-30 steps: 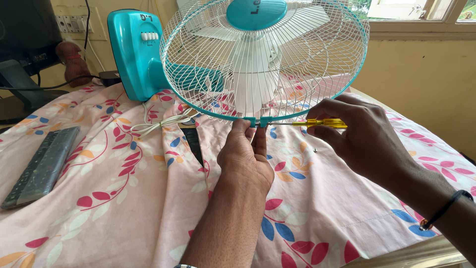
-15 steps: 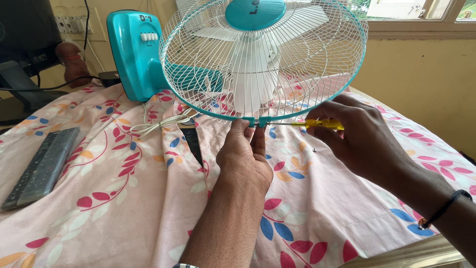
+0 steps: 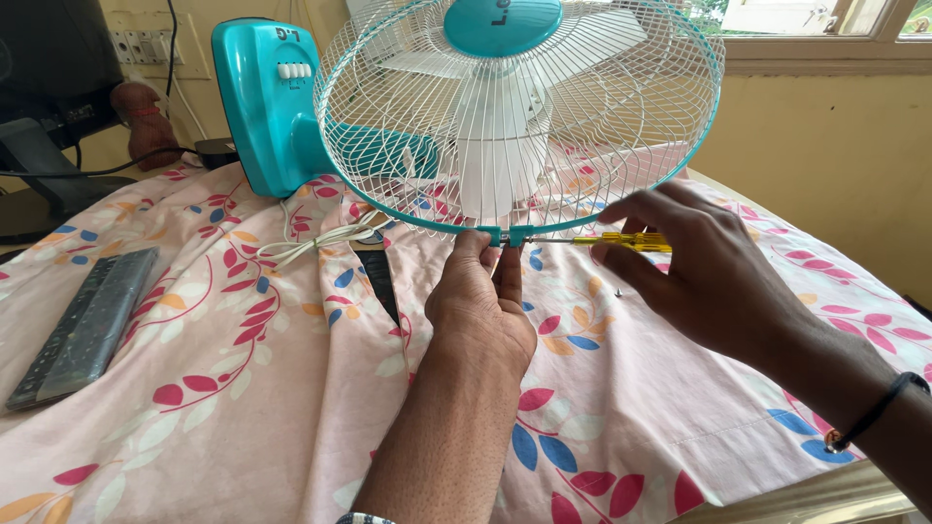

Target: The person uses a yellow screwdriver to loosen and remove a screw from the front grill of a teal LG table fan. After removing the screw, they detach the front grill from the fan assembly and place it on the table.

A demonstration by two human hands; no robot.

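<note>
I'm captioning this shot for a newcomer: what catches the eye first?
A teal table fan lies on the floral bedsheet, its white wire guard filling the top centre. At the guard's bottom rim the left hand pinches the teal clip, while the right hand drives a yellow-handled screwdriver into it.

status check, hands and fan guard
Left hand pinching guard clip. Right hand holding yellow screwdriver, tip at clip. Loose screw on cloth.

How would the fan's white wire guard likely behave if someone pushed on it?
The wire guard is thin open mesh, so probably light and somewhat springy. The left hand steadies its teal rim, which suggests it could shift. The fan lies on soft cloth, so it may rock.
</note>
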